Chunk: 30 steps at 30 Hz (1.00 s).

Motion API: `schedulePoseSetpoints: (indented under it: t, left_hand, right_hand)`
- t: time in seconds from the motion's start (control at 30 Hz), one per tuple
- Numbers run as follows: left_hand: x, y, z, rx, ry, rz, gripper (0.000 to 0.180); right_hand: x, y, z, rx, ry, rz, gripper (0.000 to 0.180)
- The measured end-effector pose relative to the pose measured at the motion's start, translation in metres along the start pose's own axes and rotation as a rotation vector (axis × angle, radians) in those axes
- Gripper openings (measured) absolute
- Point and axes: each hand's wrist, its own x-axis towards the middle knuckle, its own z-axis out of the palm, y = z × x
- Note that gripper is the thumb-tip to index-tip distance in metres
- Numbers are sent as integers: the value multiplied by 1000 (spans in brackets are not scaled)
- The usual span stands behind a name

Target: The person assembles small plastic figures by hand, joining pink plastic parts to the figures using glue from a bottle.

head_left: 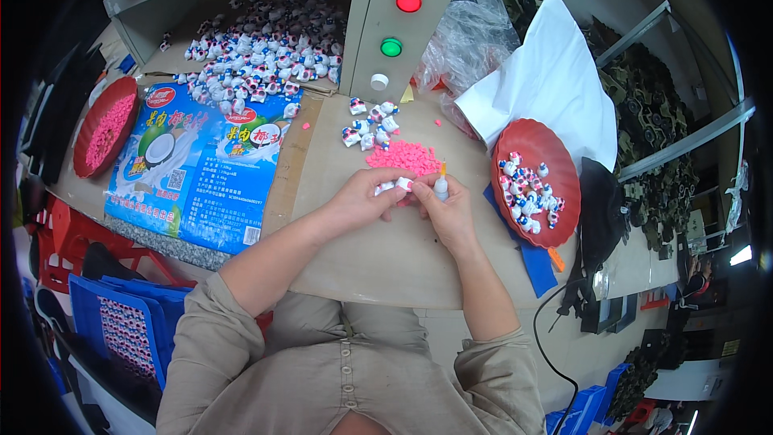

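Note:
Over the near middle of the table, my left hand (362, 197) is closed on a small white figurine (386, 188). My right hand (452, 216) meets it from the right, its fingers wrapped round a small glue bottle (440, 187) with a yellow tip pointing up. Thumb and fingertips of the right hand are at the figurine's right end, where a bit of pink shows; whether they pinch a pink piece I cannot tell. Just beyond both hands lies a heap of small pink pieces (407, 155). Several white, blue and pink figurines (370, 126) are grouped behind that heap.
To the right stands a red bowl (568, 213) with figurines; another red bowl (83, 141), at far left, holds pink pieces. Many figurines lie in a grey machine (366, 40) and on a blue printed cardboard sheet (193, 185). White cloth (555, 80) and a blue crate (97, 338) flank the table.

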Motion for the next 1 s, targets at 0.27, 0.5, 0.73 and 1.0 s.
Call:
schedulePoseSetpoints:
  t: [0.27,0.5,0.73,1.0]
  left_hand:
    - [1,-4,2,-268,89,-141,29]
    - [1,-5,4,-280,88,-124,28]
    - [1,-4,5,-263,137,-141,26]
    - [29,51,70,-248,28,-107,24]
  right_hand:
    - [-3,-6,9,34,14,-3,13]
    - [-3,5,8,80,7,-14,12]
    - [-1,6,8,135,25,-19,12]
    - [11,29,-15,643,-68,86,35]
